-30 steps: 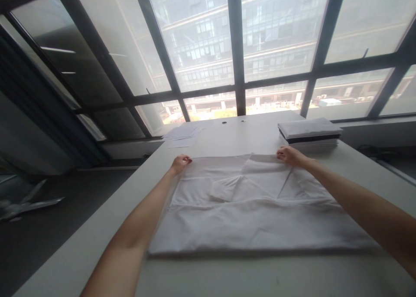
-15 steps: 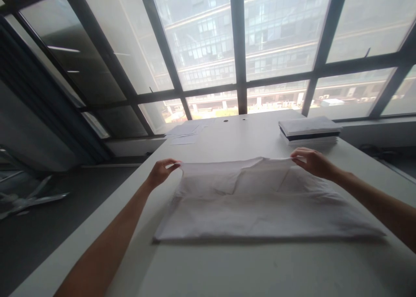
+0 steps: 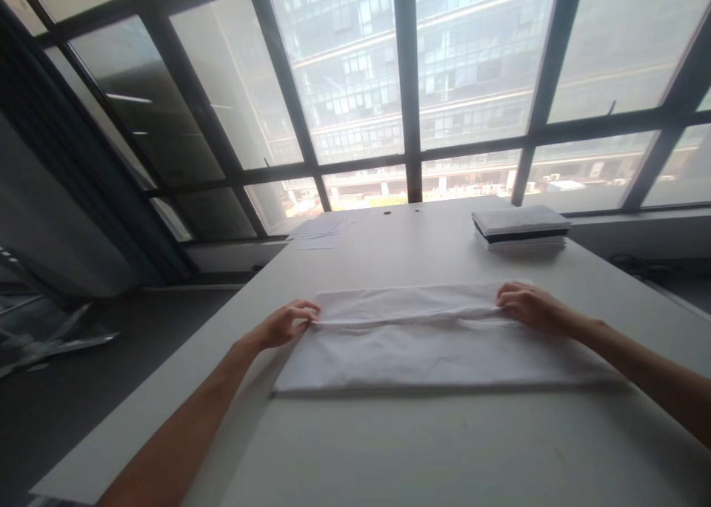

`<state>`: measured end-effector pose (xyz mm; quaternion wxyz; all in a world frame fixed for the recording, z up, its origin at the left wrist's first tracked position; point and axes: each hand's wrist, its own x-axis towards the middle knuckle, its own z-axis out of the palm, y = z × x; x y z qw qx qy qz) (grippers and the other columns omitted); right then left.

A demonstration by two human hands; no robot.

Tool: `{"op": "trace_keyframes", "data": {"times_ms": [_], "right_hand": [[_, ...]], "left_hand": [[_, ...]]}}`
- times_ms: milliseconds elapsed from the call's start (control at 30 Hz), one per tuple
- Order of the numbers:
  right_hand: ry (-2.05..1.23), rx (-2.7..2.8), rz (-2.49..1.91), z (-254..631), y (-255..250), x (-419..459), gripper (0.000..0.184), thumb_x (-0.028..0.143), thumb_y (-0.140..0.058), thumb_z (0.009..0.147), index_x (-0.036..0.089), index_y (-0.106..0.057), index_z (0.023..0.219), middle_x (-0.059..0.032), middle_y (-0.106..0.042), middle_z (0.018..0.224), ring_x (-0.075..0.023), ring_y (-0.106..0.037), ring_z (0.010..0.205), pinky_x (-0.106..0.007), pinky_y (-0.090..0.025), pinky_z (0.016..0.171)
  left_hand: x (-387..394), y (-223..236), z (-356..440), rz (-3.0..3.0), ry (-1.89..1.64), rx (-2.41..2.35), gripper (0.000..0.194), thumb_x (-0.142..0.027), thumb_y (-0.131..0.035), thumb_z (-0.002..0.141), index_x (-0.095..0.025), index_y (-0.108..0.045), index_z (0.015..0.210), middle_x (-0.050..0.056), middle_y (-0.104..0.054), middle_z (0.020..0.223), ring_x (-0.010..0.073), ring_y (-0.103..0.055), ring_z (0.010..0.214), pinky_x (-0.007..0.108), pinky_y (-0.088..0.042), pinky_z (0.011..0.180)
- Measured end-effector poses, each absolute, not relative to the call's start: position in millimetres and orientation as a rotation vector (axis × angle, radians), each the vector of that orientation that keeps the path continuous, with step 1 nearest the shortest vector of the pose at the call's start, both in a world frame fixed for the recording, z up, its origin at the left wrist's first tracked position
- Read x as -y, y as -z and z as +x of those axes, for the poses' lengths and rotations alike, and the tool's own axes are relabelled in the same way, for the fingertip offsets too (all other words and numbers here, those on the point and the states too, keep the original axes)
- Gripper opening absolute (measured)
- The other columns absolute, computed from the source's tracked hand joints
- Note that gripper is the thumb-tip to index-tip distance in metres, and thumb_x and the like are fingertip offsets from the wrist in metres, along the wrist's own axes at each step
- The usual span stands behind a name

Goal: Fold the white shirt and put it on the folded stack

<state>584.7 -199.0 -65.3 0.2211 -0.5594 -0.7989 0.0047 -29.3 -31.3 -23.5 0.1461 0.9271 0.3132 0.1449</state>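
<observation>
A white garment (image 3: 433, 348) lies flat on a long white table (image 3: 422, 448), its far part doubled over toward me as a raised band. My left hand (image 3: 286, 323) pinches the left end of that folded edge. At the right end, my right hand (image 3: 527, 306) grips the same edge with curled fingers. Both forearms reach in from the near corners of the view.
A stack of folded cloths (image 3: 521, 228), white with one dark layer, sits at the table's far right. Loose papers (image 3: 322, 231) lie at the far left corner. Big windows stand behind the table, and dark floor runs along its left side.
Both hands lifted the garment's far edge and brought it toward me, laying it over the middle. The garment now shows about half its earlier depth.
</observation>
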Motion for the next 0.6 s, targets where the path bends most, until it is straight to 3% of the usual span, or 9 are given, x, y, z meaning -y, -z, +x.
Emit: {"op": "trace_keyframes", "data": {"times_ms": [100,200,367,467,600], "right_hand": [[-0.184,2.25,-1.541,590,63,194,0.03,0.042,-0.052,0.093,0.025,-0.077,0.089,-0.0119,-0.073,0.105,-0.0267,-0.068,0.09,-0.039,-0.053,0.083],[-0.161,2.091,-1.615,576,56,176,0.04,0.047,-0.044,0.097,0.023,-0.076,0.091,-0.012,-0.073,0.107,-0.0275,-0.069,0.092,-0.04,-0.053,0.086],[-0.037,1.929,-1.655,494,53,125,0.042,0.035,-0.041,0.098,0.019,-0.067,0.126,-0.0147,-0.067,0.126,-0.0295,-0.06,0.118,-0.042,-0.044,0.106],[-0.11,1.926,-1.807,440,66,104,0.052,0.036,-0.037,0.101,0.015,-0.05,0.146,-0.0181,-0.054,0.146,-0.03,-0.048,0.135,-0.044,-0.035,0.113],[-0.241,2.03,-1.927,414,88,96,0.066,0.051,-0.033,0.102,0.013,-0.036,0.155,-0.0217,-0.03,0.162,-0.0363,-0.023,0.151,-0.059,-0.021,0.118]], "left_hand": [[32,15,-20,2.729,-0.445,-0.982,0.026,-0.042,-0.059,0.093,-0.027,-0.08,0.099,0.008,-0.069,0.127,0.0277,-0.063,0.119,0.042,-0.047,0.107],[38,9,20,2.785,-0.605,-1.052,0.039,-0.043,-0.046,0.1,-0.023,-0.072,0.122,0.009,-0.069,0.127,0.0272,-0.062,0.12,0.044,-0.046,0.109],[51,24,143,2.843,-0.654,-0.88,0.046,-0.038,-0.034,0.106,-0.018,-0.059,0.139,0.011,-0.061,0.141,0.0228,-0.054,0.132,0.04,-0.039,0.115],[53,49,203,2.874,-0.462,-0.868,0.05,-0.041,-0.028,0.107,-0.022,-0.047,0.149,0.01,-0.048,0.154,0.0259,-0.038,0.146,0.05,-0.028,0.12],[51,73,226,2.871,-0.137,-0.862,0.059,-0.058,-0.028,0.104,-0.03,-0.037,0.155,0.009,-0.027,0.166,0.0342,-0.019,0.153,0.063,-0.017,0.119]]}}
